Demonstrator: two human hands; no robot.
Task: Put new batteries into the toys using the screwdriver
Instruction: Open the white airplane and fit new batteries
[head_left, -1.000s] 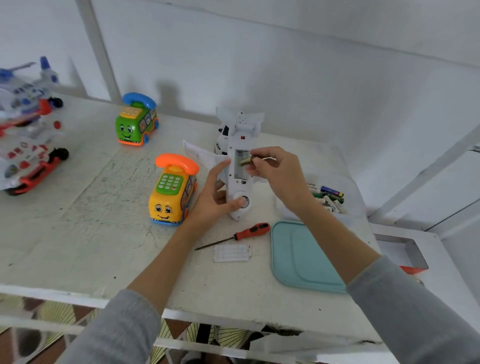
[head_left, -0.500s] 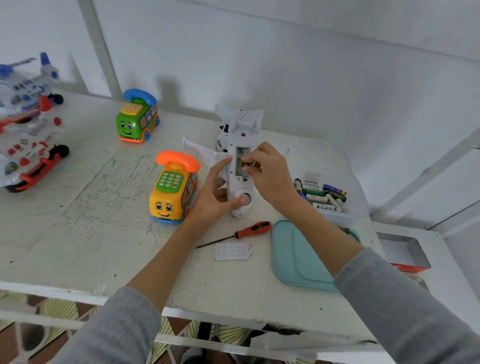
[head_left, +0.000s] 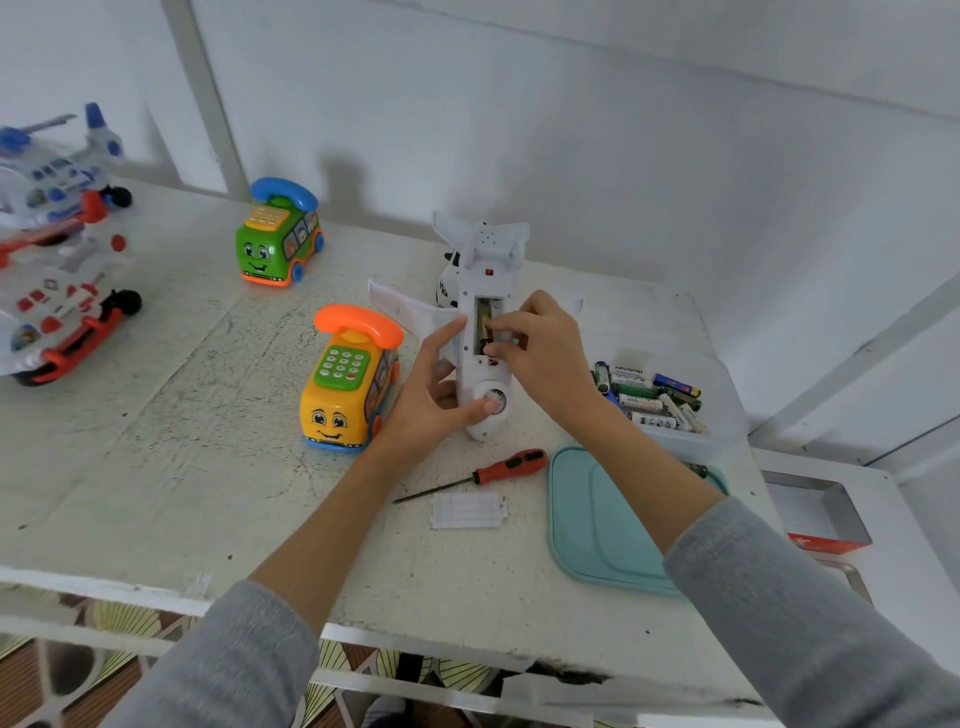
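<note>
At the centre of the frame a white toy plane (head_left: 483, 332) lies belly-up on the table (head_left: 171, 467), its battery slot open. The left hand (head_left: 434, 397) steadies the body, thumb on the round nose piece and fingers held fairly straight along the side. The right hand (head_left: 540, 353) has its fingers curled over the slot, apparently pressing a battery (head_left: 484, 314) in; the exact pinch is hidden. The plane looks light, hollow and stiff, with thin wings that could snap, so the fuselage is probably the safest hold. Below it lie a red-handled screwdriver (head_left: 483, 474) and the white cover (head_left: 469, 511); spare batteries sit in a clear tub (head_left: 675, 441) to the right. The table is painted white, worn and scuffed, against a plain white wall.
</note>
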